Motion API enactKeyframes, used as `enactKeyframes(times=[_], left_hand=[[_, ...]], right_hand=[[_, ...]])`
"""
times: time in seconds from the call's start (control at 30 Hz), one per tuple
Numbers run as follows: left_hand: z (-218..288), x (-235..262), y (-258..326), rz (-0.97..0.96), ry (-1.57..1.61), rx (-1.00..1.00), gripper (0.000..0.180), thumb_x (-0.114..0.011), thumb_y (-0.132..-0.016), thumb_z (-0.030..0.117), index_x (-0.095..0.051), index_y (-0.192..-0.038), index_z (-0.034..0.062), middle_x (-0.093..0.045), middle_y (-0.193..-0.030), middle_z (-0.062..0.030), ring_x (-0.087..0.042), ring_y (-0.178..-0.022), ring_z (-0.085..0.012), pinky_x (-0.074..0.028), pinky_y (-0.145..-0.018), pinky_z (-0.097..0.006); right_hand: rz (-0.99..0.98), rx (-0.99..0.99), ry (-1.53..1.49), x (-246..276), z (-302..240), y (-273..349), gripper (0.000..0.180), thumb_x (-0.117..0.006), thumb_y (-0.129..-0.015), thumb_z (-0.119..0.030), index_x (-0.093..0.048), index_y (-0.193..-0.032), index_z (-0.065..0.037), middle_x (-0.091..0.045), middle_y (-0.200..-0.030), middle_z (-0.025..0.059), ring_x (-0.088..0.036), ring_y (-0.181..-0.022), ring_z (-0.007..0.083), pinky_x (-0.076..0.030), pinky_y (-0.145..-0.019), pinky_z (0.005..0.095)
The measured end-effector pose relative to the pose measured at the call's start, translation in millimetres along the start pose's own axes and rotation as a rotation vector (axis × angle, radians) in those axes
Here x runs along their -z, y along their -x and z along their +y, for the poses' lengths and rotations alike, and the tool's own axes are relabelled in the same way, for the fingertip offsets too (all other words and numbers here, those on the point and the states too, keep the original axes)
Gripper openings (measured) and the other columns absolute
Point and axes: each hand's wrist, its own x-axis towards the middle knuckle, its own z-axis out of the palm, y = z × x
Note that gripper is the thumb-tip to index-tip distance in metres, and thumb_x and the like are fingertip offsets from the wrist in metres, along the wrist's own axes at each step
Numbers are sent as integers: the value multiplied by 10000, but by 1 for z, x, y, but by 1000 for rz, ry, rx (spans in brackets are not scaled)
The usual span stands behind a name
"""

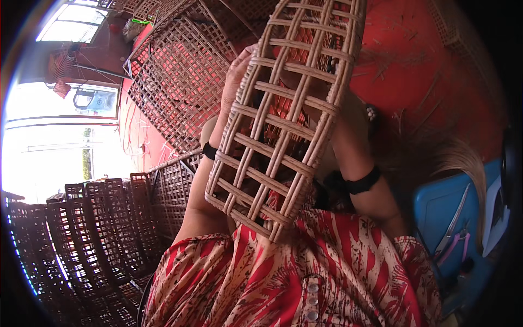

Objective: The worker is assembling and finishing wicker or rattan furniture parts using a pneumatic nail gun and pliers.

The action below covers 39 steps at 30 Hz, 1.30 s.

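A long woven wicker panel [294,127] with rounded ends and an open lattice stands tilted in front of me, its near end close to my shirt. My left hand [239,68] grips its left rim, fingers curled over the edge near the upper part. From the lower right my right forearm [348,144] reaches up behind the panel. The lattice covers most of that hand, so its fingers and whatever they hold stay hidden. Each arm wears a black band.
Beyond my left hand leans a large woven wicker sheet [180,82]. Several dark wicker pieces [98,229] stand stacked at the lower left. Scraps of cane litter the red floor [397,60]. On the right, scissors [455,218] lie on a blue plastic stool [430,199], beside a bundle of pale strands [468,163].
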Motion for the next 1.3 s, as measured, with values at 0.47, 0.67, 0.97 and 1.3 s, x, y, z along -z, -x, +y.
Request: enactKeyframes(times=[0.47, 0.67, 0.97, 1.3], left_hand=[[-32, -79, -13, 75, -133, 45, 134, -580, -935, 170, -589, -1010, 59, -625, -834, 28, -556, -730, -39, -450, -624, -185], [-53, -77, -23, 49, -281, -25, 137, -575, -926, 150, -612, -986, 33, -611, -820, 22, -536, -760, -49, -460, -695, -224], [-48, -75, -33, -26, -139, 229, 198, -563, -950, 252, -626, -970, 66, -478, -657, 80, -371, -537, -17, -283, -473, -196], [-21, -57, -54, -432, -181, 394, 269, -609, -936, 337, -633, -965, 71, -276, -543, 117, -232, -459, -5, -164, -411, -200]], right_hand=[[-112, 14, -106, 78, -11, -4, 354, -513, -942, -291, -569, -1165, -22, -645, -1025, 110, -625, -968, 227, -513, -852, 403], [-101, -25, -223, 106, -7, 12, 390, -506, -945, -320, -553, -1192, -22, -639, -1043, 113, -617, -990, 239, -512, -862, 422], [-87, -100, -385, 132, -12, 41, 444, -497, -950, -363, -529, -1233, -22, -631, -1070, 119, -606, -1024, 256, -509, -877, 450], [-174, -270, -595, 126, -15, 32, 504, -486, -956, -410, -502, -1278, -23, -622, -1100, 125, -593, -1061, 276, -506, -893, 481]])
